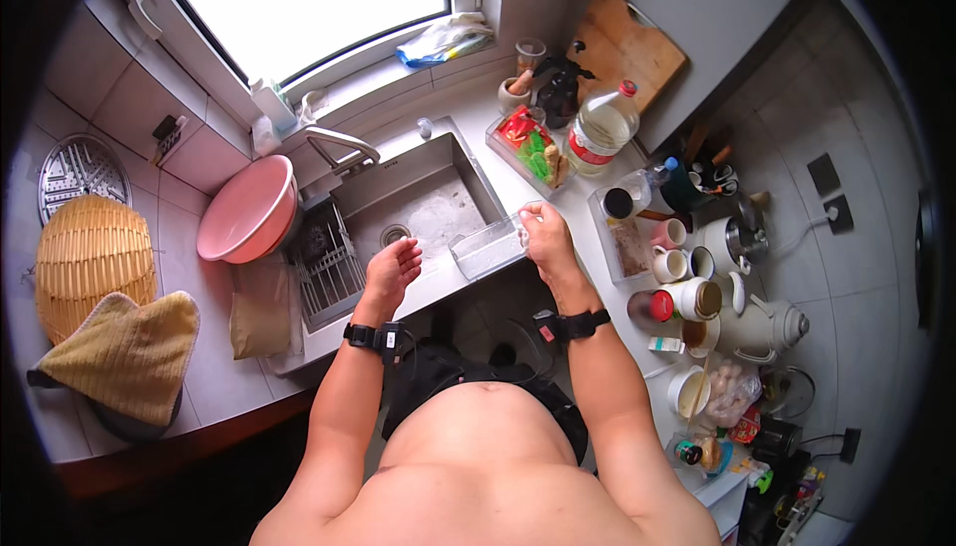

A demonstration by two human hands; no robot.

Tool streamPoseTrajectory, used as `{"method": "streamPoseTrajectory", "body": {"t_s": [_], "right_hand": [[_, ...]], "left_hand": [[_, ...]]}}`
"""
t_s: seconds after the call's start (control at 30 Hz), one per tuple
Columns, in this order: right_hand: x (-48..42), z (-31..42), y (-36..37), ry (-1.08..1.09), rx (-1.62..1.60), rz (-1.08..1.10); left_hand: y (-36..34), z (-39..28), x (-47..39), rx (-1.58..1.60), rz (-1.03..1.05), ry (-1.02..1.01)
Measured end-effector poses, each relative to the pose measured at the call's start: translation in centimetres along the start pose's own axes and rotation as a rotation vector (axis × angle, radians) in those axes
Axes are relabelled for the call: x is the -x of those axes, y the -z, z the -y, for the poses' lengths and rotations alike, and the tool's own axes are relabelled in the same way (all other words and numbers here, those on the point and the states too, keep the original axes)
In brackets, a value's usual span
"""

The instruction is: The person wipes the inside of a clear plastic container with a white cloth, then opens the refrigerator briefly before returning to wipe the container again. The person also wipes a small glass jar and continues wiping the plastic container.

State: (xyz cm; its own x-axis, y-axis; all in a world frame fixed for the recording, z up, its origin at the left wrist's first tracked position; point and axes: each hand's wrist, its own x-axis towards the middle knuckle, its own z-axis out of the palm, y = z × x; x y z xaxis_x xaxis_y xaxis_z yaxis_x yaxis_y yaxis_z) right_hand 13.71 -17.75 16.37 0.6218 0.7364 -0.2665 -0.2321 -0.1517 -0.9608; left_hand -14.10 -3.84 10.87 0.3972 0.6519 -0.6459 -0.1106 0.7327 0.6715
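Observation:
My right hand (549, 241) grips the right end of a transparent plastic box (489, 249), its fingers curled over the end wall. The box is over the front rim of the stainless-steel sink (467, 191), and droplets seem to dot its inside. My left hand (390, 273) hovers by the sink's front edge with nothing in it, the fingers loosely bent and the thumb apart. A wire dish rack (328, 266) with a dark scrubber fills the sink's left side. Behind the basin stands a metal faucet (347, 150).
A pink basin (250, 206) leans left of the sink, near a bamboo basket (97, 266) and a yellow cloth (127, 355). To the right are a bin of packets (526, 143), a large oil bottle (603, 128), several mugs (668, 262) and a transparent bin with jars (624, 247).

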Motion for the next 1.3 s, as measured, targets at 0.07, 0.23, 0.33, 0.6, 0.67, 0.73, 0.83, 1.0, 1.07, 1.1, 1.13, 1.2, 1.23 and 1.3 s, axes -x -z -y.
{"method": "streamPoseTrajectory", "body": {"t_s": [0.07, 0.23, 0.33, 0.6, 0.67, 0.73, 0.83, 1.0, 1.07, 1.1, 1.13, 1.2, 1.23, 1.3], "right_hand": [[-2.8, -0.8, -1.7, 0.049, 0.056, 0.047], [-6.4, 0.0, -4.7, -0.116, 0.088, 0.145], [-8.0, -1.0, -6.4, -0.151, 0.016, 0.096], [-11.1, -4.4, -9.5, -0.112, 0.247, -0.045], [-11.2, -4.4, -10.1, -0.207, 0.166, -0.056], [-11.3, -3.4, -10.3, -0.310, -0.016, -0.043], [-11.3, -2.8, -9.6, -0.362, -0.222, 0.005], [-11.9, -3.3, -9.2, -0.383, -0.454, 0.068], [-12.0, -4.2, -9.0, -0.362, -0.435, 0.088], [-12.1, -4.4, -9.3, -0.353, -0.399, 0.072], [-12.2, -4.5, -9.5, -0.343, -0.362, 0.056], [-12.8, -5.1, -9.7, -0.348, -0.332, 0.024], [-13.2, -5.4, -9.5, -0.332, -0.298, 0.020], [-13.8, -6.0, -9.3, -0.303, -0.232, 0.012]], "left_hand": [[-0.6, -0.6, -1.9, -0.036, -0.005, 0.031], [-0.7, 0.0, -8.2, -0.408, 0.022, 0.113], [-1.3, 2.1, -11.9, -0.729, 0.089, 0.183], [-1.9, 7.8, -17.8, -1.224, 0.336, 0.042], [-1.5, 8.2, -19.3, -1.225, 0.363, 0.085], [-1.2, 8.1, -20.4, -1.184, 0.332, 0.050], [-0.9, 7.0, -21.2, -1.049, 0.318, 0.064], [1.0, 6.5, -22.2, -0.902, 0.333, 0.074], [1.0, 5.4, -21.0, -0.814, 0.305, 0.073], [1.2, 4.9, -20.6, -0.824, 0.301, 0.023], [1.5, 4.5, -20.1, -0.834, 0.297, -0.027], [2.1, 3.8, -19.2, -0.895, 0.282, -0.185], [2.5, 3.6, -18.6, -0.947, 0.270, -0.294], [2.8, 2.5, -17.4, -0.958, 0.236, -0.394]]}}
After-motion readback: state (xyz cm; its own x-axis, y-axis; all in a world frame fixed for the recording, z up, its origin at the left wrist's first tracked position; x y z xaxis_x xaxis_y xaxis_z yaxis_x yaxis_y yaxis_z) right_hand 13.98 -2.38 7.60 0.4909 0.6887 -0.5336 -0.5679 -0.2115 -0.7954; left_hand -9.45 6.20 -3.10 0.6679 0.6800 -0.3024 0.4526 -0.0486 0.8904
